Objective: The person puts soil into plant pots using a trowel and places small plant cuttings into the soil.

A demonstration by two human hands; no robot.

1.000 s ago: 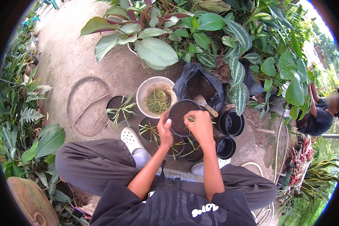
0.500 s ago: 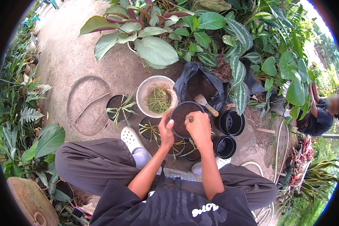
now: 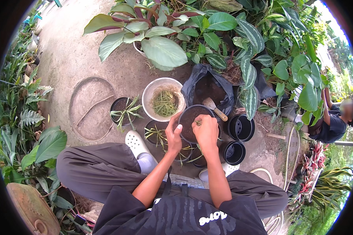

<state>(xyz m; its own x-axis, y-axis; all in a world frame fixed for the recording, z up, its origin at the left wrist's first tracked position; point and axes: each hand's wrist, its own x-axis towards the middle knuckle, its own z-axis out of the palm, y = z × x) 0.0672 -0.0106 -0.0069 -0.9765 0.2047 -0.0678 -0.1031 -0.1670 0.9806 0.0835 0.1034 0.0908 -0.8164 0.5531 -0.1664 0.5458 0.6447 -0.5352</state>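
Note:
Between my hands stands a black plant pot [image 3: 187, 138] filled with dark soil. My left hand [image 3: 173, 135] holds its left side, thumb at the rim and fingers along the wall. Over the soil, my right hand [image 3: 206, 133] is closed in a pinch on a small green plant cutting [image 3: 199, 123], mostly hidden by the fingers. Just beyond is a pale round basin [image 3: 146, 96] of cut green plant pieces [image 3: 164, 103]. A trowel [image 3: 220, 114] with a wooden handle leans at the edge of a black plastic bag [image 3: 189, 88] holding soil.
Two black pots [image 3: 241, 127] stand at the right. Left of the basin is a potted spiky plant [image 3: 125, 114]; more planted pots [image 3: 156, 135] sit under my forearms. Leafy plants [image 3: 162, 51] crowd the far side. A hose [image 3: 298, 149] and another person [image 3: 330, 123] are at the right.
My right hand has shifted very slightly while staying pinched over the soil. My left hand stays on the pot, and everything around looks the same.

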